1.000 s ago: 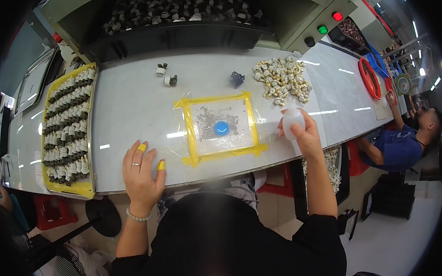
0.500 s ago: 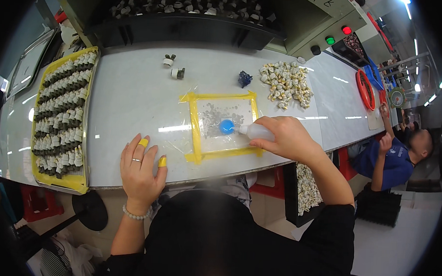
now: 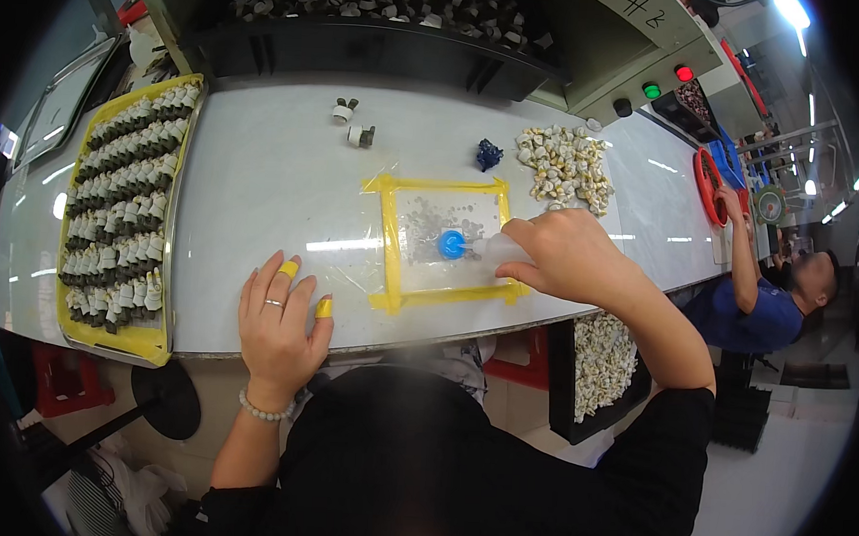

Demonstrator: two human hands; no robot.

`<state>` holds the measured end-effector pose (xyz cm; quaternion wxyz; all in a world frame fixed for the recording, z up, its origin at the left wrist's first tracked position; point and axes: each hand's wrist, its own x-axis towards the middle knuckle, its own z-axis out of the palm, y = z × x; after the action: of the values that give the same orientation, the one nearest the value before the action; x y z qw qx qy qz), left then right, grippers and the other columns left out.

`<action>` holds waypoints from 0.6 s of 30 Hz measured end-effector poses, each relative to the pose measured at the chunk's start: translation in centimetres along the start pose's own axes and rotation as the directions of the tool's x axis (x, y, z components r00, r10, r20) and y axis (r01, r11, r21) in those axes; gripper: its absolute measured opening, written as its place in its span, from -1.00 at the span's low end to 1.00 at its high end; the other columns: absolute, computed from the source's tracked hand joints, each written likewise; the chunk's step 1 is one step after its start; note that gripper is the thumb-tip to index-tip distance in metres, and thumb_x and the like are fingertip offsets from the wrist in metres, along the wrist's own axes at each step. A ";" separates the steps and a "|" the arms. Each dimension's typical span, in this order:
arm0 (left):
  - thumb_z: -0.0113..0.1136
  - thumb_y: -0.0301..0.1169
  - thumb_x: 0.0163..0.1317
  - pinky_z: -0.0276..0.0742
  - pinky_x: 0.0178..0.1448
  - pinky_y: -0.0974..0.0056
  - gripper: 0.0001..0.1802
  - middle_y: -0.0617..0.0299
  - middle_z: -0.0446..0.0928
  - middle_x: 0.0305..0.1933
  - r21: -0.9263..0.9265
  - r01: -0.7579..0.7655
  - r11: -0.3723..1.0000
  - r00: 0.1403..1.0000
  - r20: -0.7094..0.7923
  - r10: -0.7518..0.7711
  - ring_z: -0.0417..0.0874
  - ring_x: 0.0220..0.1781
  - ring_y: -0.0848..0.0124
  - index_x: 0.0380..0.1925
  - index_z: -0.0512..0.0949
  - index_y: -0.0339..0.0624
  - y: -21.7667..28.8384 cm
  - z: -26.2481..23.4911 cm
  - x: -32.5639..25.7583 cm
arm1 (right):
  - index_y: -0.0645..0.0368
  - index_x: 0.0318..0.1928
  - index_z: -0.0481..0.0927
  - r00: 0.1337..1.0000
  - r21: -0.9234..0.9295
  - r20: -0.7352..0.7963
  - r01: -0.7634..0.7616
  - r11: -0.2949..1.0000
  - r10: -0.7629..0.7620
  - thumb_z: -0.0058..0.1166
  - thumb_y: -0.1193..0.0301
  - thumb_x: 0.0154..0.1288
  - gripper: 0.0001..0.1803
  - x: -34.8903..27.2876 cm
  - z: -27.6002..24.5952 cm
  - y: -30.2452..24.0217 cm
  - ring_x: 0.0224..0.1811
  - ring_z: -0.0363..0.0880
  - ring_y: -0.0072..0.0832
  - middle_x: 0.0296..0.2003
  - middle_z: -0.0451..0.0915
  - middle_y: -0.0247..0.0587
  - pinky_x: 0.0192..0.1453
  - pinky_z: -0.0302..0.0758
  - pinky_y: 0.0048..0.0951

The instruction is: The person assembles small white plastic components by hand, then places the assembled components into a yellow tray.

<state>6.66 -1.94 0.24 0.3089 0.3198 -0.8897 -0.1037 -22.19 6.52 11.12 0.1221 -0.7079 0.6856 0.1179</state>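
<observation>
My right hand (image 3: 578,260) is wrapped round a translucent white squeeze bottle (image 3: 493,248), tipped sideways. Its thin nozzle meets a small bright-blue round piece (image 3: 451,245), which may be a cap or a shallow dish. That piece rests on a clear sheet dotted with droplets, inside a yellow tape frame (image 3: 389,242). Left of the frame, my left hand (image 3: 281,324) lies flat near the table's front edge, fingers spread and holding nothing. Yellow bands wrap two of its fingertips. Beyond the frame lie a dark-blue lump (image 3: 489,155) and a pile of small whitish parts (image 3: 563,168).
At left, a yellow tray (image 3: 165,328) carries rows of white-and-dark parts. Two similar pieces (image 3: 360,137) lie mid-table. A black bin (image 3: 381,55) stands at the back, a crate of white parts (image 3: 598,366) below right. A co-worker in blue (image 3: 758,311) reaches toward a red basin (image 3: 709,189).
The view has shifted slightly. My right hand still holds the bottle at the blue piece, now tilted more, its nozzle over the piece. My left hand stays flat. The co-worker's arm has moved.
</observation>
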 end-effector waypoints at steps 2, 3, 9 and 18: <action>0.19 -0.47 -0.16 0.35 0.13 -0.04 -0.71 -0.02 0.51 -0.10 0.001 -0.008 1.000 1.000 -0.007 0.008 0.46 0.10 0.02 -0.34 0.55 -0.31 0.0 0.0 0.0 | 0.18 -0.36 0.54 0.997 -0.010 -0.045 0.055 0.998 -0.055 0.19 0.11 0.06 -0.63 0.1 -0.1 0.0 -0.57 0.54 -0.14 -0.68 0.50 -0.09 -0.46 0.43 -0.24; 0.19 -0.47 -0.16 0.35 0.13 -0.04 -0.71 -0.02 0.51 -0.10 0.001 -0.007 1.000 1.000 -0.007 0.007 0.46 0.10 0.02 -0.34 0.55 -0.31 0.0 0.0 0.0 | 0.18 -0.36 0.54 0.997 -0.010 -0.045 0.056 0.998 -0.057 0.19 0.11 0.06 -0.63 0.1 -0.2 0.0 -0.57 0.54 -0.14 -0.68 0.50 -0.09 -0.46 0.43 -0.24; 0.18 -0.47 -0.17 0.35 0.13 -0.04 -0.71 -0.02 0.51 -0.10 -0.005 -0.001 1.000 1.000 -0.005 0.001 0.46 0.11 0.02 -0.34 0.55 -0.31 0.0 0.0 0.0 | 0.17 -0.36 0.53 0.998 -0.033 -0.016 0.058 0.998 -0.058 0.18 0.12 0.06 -0.65 0.3 -0.5 -0.3 -0.58 0.53 -0.15 -0.69 0.49 -0.09 -0.47 0.42 -0.23; 0.18 -0.48 -0.12 0.35 0.12 -0.03 -0.74 -0.02 0.51 -0.11 0.000 -0.021 1.000 1.000 -0.014 0.021 0.47 0.09 0.01 -0.35 0.55 -0.32 0.3 0.0 0.1 | 0.19 -0.10 0.48 0.988 0.257 -0.066 -0.120 0.959 0.141 0.13 0.09 0.15 -0.54 -2.3 3.0 1.1 -0.30 0.54 -0.10 -0.41 0.55 0.00 -0.23 0.45 -0.25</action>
<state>6.44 -1.81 0.43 0.3163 0.3109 -0.8908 -0.0983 -23.32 9.63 9.01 0.1745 -0.6441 0.7448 0.0079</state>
